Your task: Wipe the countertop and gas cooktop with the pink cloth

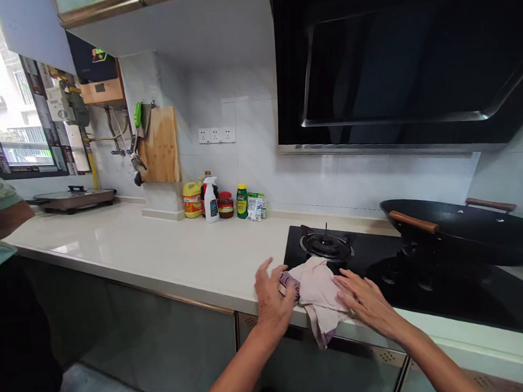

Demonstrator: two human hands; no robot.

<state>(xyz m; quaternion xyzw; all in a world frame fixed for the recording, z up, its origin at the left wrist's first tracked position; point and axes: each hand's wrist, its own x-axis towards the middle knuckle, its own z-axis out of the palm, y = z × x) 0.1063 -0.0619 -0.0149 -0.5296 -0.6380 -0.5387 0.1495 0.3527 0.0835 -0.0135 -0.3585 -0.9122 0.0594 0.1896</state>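
Note:
A pale pink cloth (319, 283) with purple patches lies crumpled at the front left corner of the black gas stove (358, 284). One end of it droops over the counter's front edge. My left hand (273, 295) is at the cloth's left side, fingers apart and curved, with the thumb near a purple fold. On the other side, my right hand (366, 301) has its fingers stretched out, the tips at the cloth's right edge. Neither hand is closed round the cloth. Just behind the cloth is the left burner (328, 245).
A large black wok (460, 226) sits on the stove's right side, under the range hood (390, 66). Bottles and jars, including a white spray bottle (211, 201), line the wall. A lidded electric pan (75, 198) stands far left, near another person's arm (12, 218).

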